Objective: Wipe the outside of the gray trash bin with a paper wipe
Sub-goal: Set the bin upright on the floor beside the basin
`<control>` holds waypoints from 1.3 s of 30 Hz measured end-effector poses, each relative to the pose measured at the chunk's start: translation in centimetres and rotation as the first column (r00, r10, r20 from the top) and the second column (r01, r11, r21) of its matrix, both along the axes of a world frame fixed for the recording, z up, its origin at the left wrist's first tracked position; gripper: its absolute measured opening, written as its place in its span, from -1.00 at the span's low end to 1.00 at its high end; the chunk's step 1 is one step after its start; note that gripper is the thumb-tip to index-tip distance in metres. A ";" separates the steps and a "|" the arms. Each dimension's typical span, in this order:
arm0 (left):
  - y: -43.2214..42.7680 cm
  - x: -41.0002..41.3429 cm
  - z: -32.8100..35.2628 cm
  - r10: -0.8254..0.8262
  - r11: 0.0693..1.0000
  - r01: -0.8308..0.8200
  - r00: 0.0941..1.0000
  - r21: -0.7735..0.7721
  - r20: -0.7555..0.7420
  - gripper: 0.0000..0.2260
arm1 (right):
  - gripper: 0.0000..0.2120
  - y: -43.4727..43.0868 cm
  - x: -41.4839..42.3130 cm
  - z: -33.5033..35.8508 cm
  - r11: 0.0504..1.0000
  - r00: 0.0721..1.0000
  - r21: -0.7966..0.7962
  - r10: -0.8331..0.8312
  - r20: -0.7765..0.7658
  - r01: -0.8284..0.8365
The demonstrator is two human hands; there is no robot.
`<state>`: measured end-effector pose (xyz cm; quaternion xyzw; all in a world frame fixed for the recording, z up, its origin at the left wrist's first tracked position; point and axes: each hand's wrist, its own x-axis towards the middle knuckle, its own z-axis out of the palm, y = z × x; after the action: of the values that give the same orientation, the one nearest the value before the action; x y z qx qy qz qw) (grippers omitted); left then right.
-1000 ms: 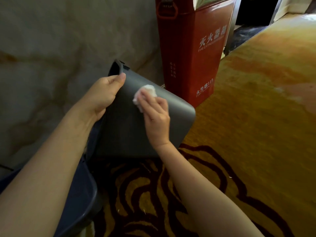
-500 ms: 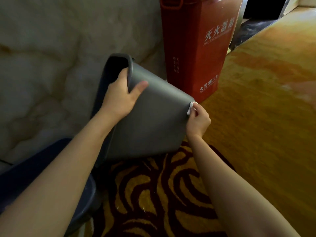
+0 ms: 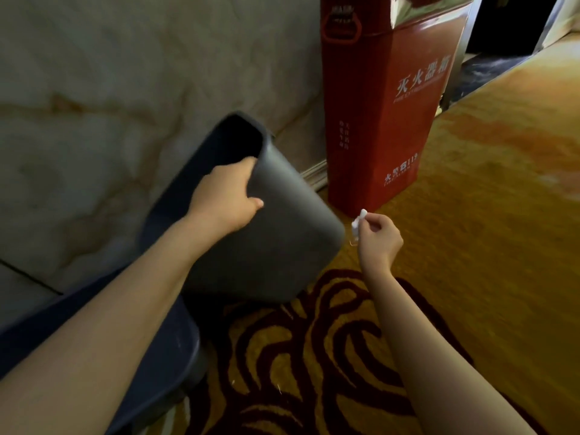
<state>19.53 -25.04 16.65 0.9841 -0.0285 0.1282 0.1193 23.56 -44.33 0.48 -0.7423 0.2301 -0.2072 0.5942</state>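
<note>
The gray trash bin (image 3: 282, 243) is tilted on the carpet, its open mouth facing up and left toward the wall. My left hand (image 3: 224, 197) grips its rim, fingers inside and thumb on the outer face. My right hand (image 3: 378, 238) is just right of the bin's bottom corner, a small gap away from it. It pinches a small crumpled white paper wipe (image 3: 359, 218) between thumb and fingers.
A tall red fire-extinguisher box (image 3: 383, 114) stands right behind the bin against the marble wall (image 3: 94, 89). A dark blue rounded object (image 3: 163, 365) lies at lower left under my left arm. Yellow patterned carpet (image 3: 486, 215) stretches to the right.
My right hand with the wipe slid across the bin's face to its right corner and has now come off it. My left hand shifted its grip on the rim, and the bin tipped further.
</note>
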 end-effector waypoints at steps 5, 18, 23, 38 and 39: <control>-2.5 -0.1 -2.5 0.046 0.943 -0.013 0.995 0.331 -0.092 -0.62 | -0.89 -0.7 -1.4 3.3 0.995 0.988 -0.041 0.095 0.126 -0.090; 2.2 0.1 -3.6 -0.072 0.991 0.104 0.941 0.081 -0.332 -0.63 | -0.87 3.5 -1.3 10.4 0.886 0.805 -0.238 0.461 0.373 -0.397; 10.0 -2.4 -0.8 -0.062 0.963 0.198 0.823 0.183 -0.565 -0.67 | -0.89 7.6 -1.3 11.6 0.790 0.706 -0.396 0.604 0.369 -0.469; 9.6 -4.1 -3.9 -0.073 0.986 0.119 0.940 0.119 -0.333 -0.79 | -0.91 13.1 1.6 11.9 0.336 0.569 -0.620 0.793 -0.220 -0.709; 9.4 -4.3 -4.0 -0.061 0.988 0.105 0.942 0.115 -0.330 -0.76 | -0.90 13.1 2.0 12.2 0.299 0.557 -0.629 0.789 -0.261 -0.718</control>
<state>15.24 -15.61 12.70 0.9954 -0.0582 -0.0433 0.0627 25.59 -31.24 12.69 -0.9101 -0.2667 -0.0083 0.3170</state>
